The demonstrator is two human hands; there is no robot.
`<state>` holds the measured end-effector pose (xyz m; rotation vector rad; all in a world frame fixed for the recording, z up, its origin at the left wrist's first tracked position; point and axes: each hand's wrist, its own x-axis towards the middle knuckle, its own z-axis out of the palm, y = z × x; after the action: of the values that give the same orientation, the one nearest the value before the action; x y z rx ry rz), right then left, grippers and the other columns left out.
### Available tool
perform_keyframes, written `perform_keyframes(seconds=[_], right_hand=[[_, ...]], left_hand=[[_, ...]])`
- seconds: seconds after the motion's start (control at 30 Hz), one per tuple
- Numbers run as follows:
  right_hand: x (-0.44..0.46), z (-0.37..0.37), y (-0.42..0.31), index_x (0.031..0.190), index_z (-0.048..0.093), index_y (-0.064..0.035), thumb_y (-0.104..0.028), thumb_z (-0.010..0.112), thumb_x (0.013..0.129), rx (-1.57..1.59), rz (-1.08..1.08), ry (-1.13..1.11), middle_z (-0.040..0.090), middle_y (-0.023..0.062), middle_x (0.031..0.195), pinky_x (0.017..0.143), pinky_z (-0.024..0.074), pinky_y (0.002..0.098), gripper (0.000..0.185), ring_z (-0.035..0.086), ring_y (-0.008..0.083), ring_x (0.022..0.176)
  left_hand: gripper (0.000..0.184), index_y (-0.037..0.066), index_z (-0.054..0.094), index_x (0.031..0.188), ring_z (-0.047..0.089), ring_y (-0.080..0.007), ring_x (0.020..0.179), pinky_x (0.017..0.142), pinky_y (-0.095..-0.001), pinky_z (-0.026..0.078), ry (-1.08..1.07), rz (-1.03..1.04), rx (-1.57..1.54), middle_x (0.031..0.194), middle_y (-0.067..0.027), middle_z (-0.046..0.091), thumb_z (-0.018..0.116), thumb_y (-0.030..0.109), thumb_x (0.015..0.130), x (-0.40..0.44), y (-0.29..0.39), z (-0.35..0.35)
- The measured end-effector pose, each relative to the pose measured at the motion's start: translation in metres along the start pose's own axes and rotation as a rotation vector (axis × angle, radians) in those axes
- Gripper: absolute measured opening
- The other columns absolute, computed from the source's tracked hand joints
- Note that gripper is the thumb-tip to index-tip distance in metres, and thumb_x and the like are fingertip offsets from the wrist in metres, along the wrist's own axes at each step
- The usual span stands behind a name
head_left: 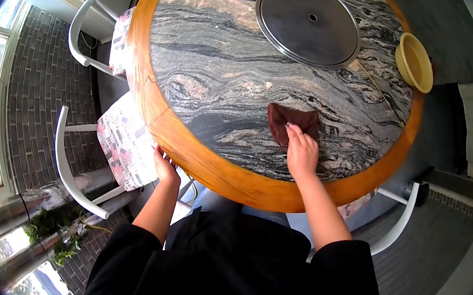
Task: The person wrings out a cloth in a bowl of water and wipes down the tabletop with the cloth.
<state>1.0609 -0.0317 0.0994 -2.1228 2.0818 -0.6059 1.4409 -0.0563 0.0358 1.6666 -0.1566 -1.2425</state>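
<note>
A dark red cloth (278,123) lies bunched on the round marble-topped table (217,67), toward its near right part. My right hand (303,151) is closed on the cloth's near edge, with the fingertips pressed together on it. At the table's wooden rim (215,176), on the near left, is my left hand (163,165). Its fingers reach the outer edge of the rim, and some are hidden, so its grip cannot be made out.
A round metal disc (306,34) with a small centre hole lies at the far side. A yellow basin (415,62) sits on the right rim. White-framed chairs (129,145) stand at the left, another (400,223) at the lower right. Bare stalks lie near the disc.
</note>
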Motion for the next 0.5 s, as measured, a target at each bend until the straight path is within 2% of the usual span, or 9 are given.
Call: perform_keyframes(seconds=[0.07,0.1,0.17,0.2,0.3,0.37,0.4,0.47,0.5], right_hand=[[-0.02,-0.004,-0.019,0.12,0.063,-0.0087,-0.006,0.055,0.087,0.024,0.053,-0.031,0.061,0.0015,0.126,0.086,0.0474,0.0387,0.034,0.063,0.0248,0.099],[-0.031,-0.004,-0.027,0.12,0.063,-0.0086,-0.006,0.055,0.087,0.037,0.069,-0.04,0.061,0.0016,0.125,0.086,0.0474,0.0389,0.034,0.062,0.025,0.099],[-0.046,-0.011,-0.046,0.121,0.063,-0.0087,-0.006,0.055,0.086,0.024,0.085,-0.044,0.061,0.0012,0.125,0.086,0.0474,0.0393,0.035,0.062,0.0252,0.098],[-0.055,-0.012,-0.052,0.124,0.061,-0.0078,-0.006,0.055,0.089,0.08,0.126,-0.083,0.061,0.0045,0.127,0.089,0.0467,0.0403,0.036,0.061,0.028,0.101],[-0.068,-0.015,-0.064,0.124,0.062,-0.0084,-0.012,0.06,0.089,0.105,0.155,-0.09,0.061,0.0057,0.129,0.088,0.047,0.0409,0.035,0.062,0.0284,0.101],[-0.06,-0.03,-0.077,0.107,0.067,-0.0097,-0.026,0.069,0.086,0.182,0.156,0.006,0.065,0.0032,0.115,0.083,0.0471,0.0405,0.027,0.063,0.0257,0.094],[-0.055,-0.031,-0.078,0.107,0.067,-0.0097,-0.026,0.069,0.086,0.18,0.168,0.008,0.065,0.0032,0.115,0.083,0.0471,0.0405,0.027,0.063,0.0257,0.094],[-0.04,-0.031,-0.075,0.09,0.064,-0.011,-0.04,0.078,0.08,0.154,0.303,0.081,0.065,0.0032,0.094,0.075,0.0454,0.0412,0.034,0.061,0.0266,0.085],[-0.029,-0.028,-0.076,0.08,0.058,-0.0104,-0.039,0.08,0.079,0.078,0.37,0.125,0.057,0.0039,0.073,0.07,0.0449,0.0412,0.036,0.06,0.0288,0.076]], left_hand=[[0.054,0.009,0.045,0.143,0.052,-0.0213,0.124,0.105,-0.0357,0.041,-0.125,0.059,-0.122,0.14,-0.0048,0.052,0.031,0.045,0.105,0.026,0.009,0.01],[0.054,0.009,0.045,0.143,0.052,-0.0213,0.124,0.105,-0.0357,0.041,-0.137,0.06,-0.118,0.14,-0.0048,0.052,0.031,0.045,0.105,0.032,0.016,0.015],[0.058,0.004,0.042,0.144,0.051,-0.0261,0.127,0.11,-0.0371,0.039,-0.119,0.052,-0.105,0.14,-0.0123,0.051,0.032,0.046,0.105,0.04,0.031,0.024],[0.058,0.004,0.042,0.144,0.051,-0.0261,0.127,0.11,-0.0371,0.039,-0.13,0.053,-0.099,0.14,-0.0123,0.051,0.032,0.046,0.105,0.048,0.032,0.024],[0.061,0.001,0.043,0.142,0.054,-0.0273,0.124,0.107,-0.0375,0.041,-0.112,0.126,-0.032,0.137,-0.0148,0.053,0.036,0.049,0.104,0.064,0.033,0.029],[0.058,-0.002,0.044,0.14,0.053,-0.0287,0.12,0.105,-0.0377,0.04,0.082,0.327,0.168,0.136,-0.018,0.054,0.038,0.043,0.105,0.06,0.027,0.036],[0.058,-0.002,0.044,0.14,0.053,-0.0287,0.12,0.105,-0.0377,0.04,0.073,0.325,0.176,0.136,-0.018,0.054,0.038,0.043,0.105,0.054,0.029,0.041],[0.06,-0.004,0.043,0.141,0.054,-0.0285,0.119,0.104,-0.0373,0.04,0.106,0.337,0.247,0.135,-0.0189,0.054,0.038,0.044,0.105,0.036,0.04,0.048],[0.06,-0.004,0.043,0.141,0.054,-0.0285,0.119,0.104,-0.0373,0.04,0.105,0.334,0.251,0.135,-0.0189,0.054,0.038,0.044,0.105,0.036,0.039,0.048]])
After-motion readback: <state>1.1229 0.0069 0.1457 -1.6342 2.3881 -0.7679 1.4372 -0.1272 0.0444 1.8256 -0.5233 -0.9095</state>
